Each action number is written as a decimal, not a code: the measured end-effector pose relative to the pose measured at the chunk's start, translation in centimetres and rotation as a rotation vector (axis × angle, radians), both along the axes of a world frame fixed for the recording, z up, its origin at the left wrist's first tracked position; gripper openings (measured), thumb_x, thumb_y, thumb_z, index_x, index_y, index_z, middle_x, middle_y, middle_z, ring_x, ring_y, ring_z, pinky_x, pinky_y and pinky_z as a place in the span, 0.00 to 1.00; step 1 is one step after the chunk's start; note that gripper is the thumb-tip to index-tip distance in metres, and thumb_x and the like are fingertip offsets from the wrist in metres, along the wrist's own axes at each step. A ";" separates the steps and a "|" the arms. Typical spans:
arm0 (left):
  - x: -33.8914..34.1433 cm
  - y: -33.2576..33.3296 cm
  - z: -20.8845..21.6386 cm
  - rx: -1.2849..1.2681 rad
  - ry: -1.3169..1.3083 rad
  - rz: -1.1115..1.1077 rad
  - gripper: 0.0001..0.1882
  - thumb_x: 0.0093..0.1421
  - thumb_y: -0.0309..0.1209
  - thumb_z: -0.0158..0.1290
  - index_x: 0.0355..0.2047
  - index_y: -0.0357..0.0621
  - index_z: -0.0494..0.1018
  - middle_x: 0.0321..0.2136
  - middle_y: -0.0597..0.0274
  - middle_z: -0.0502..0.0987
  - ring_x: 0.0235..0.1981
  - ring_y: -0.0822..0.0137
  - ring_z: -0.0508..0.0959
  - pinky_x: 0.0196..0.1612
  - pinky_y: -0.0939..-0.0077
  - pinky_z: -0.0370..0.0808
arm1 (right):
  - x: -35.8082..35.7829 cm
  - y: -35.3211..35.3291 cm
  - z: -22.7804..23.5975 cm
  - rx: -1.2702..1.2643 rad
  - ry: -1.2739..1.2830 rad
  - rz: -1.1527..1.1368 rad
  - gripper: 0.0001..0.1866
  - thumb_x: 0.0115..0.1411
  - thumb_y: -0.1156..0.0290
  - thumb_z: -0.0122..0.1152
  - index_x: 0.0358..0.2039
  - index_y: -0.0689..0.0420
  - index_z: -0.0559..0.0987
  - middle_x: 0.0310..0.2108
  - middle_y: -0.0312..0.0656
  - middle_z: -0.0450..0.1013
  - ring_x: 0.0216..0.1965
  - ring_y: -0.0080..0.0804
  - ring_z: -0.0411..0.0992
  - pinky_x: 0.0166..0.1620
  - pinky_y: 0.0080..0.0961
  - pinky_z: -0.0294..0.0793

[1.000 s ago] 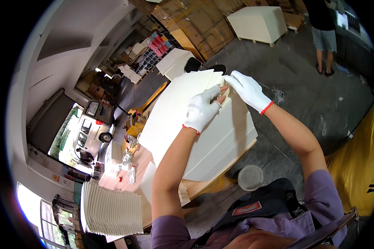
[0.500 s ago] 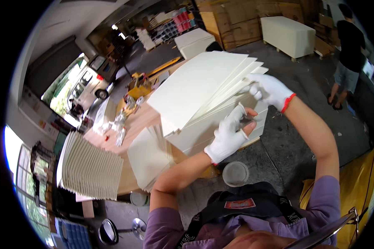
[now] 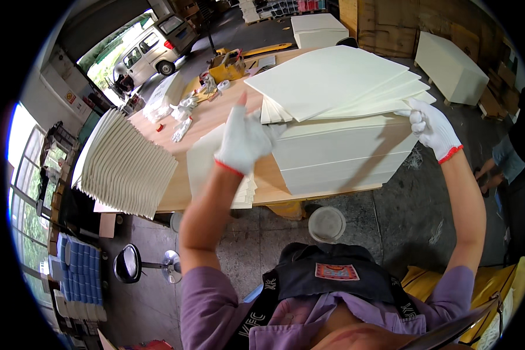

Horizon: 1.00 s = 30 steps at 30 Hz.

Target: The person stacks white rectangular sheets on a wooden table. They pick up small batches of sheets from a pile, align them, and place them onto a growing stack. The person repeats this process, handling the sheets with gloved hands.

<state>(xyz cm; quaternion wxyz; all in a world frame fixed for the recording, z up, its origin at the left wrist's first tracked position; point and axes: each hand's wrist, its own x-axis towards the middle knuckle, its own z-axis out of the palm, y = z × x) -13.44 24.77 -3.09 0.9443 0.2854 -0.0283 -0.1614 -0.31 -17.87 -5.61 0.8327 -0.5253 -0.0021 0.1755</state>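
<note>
My right hand [image 3: 431,128], in a white glove with a red cuff, is closed on the right-hand edge of several fanned white sheets [image 3: 338,81]. Beneath them stands a thick stack of white sheets [image 3: 344,151] at the table's right end. At the left corner of the fan is my left hand [image 3: 245,140], also gloved and slightly blurred. One bare fingertip points up, while other fingers reach apart toward the sheet corners; no grip shows. A smaller pile of white sheets [image 3: 207,157] lies partly behind my left hand and forearm.
A tall, wavy-edged stack of cream sheets [image 3: 128,163] fills the left end of the wooden table [image 3: 216,102]. Spare gloves [image 3: 182,128] and a yellow tool box [image 3: 226,67] lie farther back. A round tub [image 3: 326,224] and a stool [image 3: 128,262] stand on the floor; someone is at the right.
My left hand has moved left, from the front of the stack to the fan's left corner. My right hand stays at the sheets' right edge. The view has shifted.
</note>
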 end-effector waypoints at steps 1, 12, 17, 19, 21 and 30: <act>2.2 3.0 0.3 0.067 0.004 -0.156 0.33 0.73 0.50 0.47 0.62 0.30 0.65 0.55 0.49 0.78 0.60 0.51 0.76 0.64 0.54 0.74 | 0.1 0.1 0.0 0.005 -0.006 0.006 0.12 0.69 0.69 0.61 0.49 0.59 0.73 0.30 0.33 0.72 0.23 0.10 0.69 0.17 0.07 0.66; 8.2 3.4 0.5 0.700 -0.009 0.342 0.22 0.66 0.28 0.59 0.56 0.35 0.67 0.46 0.48 0.80 0.44 0.54 0.85 0.46 0.56 0.86 | 0.9 1.0 2.7 -0.129 -0.194 0.069 0.16 0.71 0.68 0.55 0.55 0.61 0.74 0.39 0.49 0.81 0.19 0.09 0.66 0.16 0.07 0.63; 1.9 9.1 -4.7 0.363 -0.181 0.514 0.22 0.73 0.37 0.48 0.59 0.33 0.69 0.51 0.50 0.80 0.50 0.55 0.82 0.54 0.61 0.82 | -1.5 9.2 7.9 -0.306 -0.357 0.119 0.24 0.73 0.57 0.53 0.62 0.60 0.73 0.42 0.50 0.82 0.19 0.10 0.68 0.18 0.07 0.64; -1.4 11.0 -7.0 0.298 -0.213 0.689 0.23 0.75 0.39 0.45 0.61 0.34 0.68 0.54 0.49 0.78 0.53 0.55 0.80 0.57 0.59 0.80 | -3.7 14.3 9.8 -0.394 -0.487 0.150 0.28 0.74 0.51 0.51 0.65 0.60 0.71 0.45 0.51 0.81 0.22 0.13 0.72 0.22 0.09 0.70; -4.9 11.8 -8.3 0.282 -0.298 0.801 0.23 0.75 0.39 0.45 0.62 0.34 0.67 0.55 0.50 0.77 0.55 0.55 0.79 0.58 0.58 0.79 | -5.6 17.4 10.4 -0.400 -0.625 0.106 0.31 0.74 0.48 0.49 0.66 0.59 0.70 0.45 0.51 0.81 0.24 0.16 0.74 0.27 0.12 0.74; -9.6 18.7 -21.0 0.297 -0.056 1.436 0.17 0.71 0.33 0.52 0.55 0.36 0.71 0.51 0.53 0.78 0.52 0.58 0.80 0.58 0.59 0.80 | -14.2 15.8 7.8 -0.397 -0.760 0.277 0.30 0.74 0.53 0.48 0.67 0.60 0.69 0.43 0.47 0.82 0.28 0.21 0.76 0.33 0.17 0.75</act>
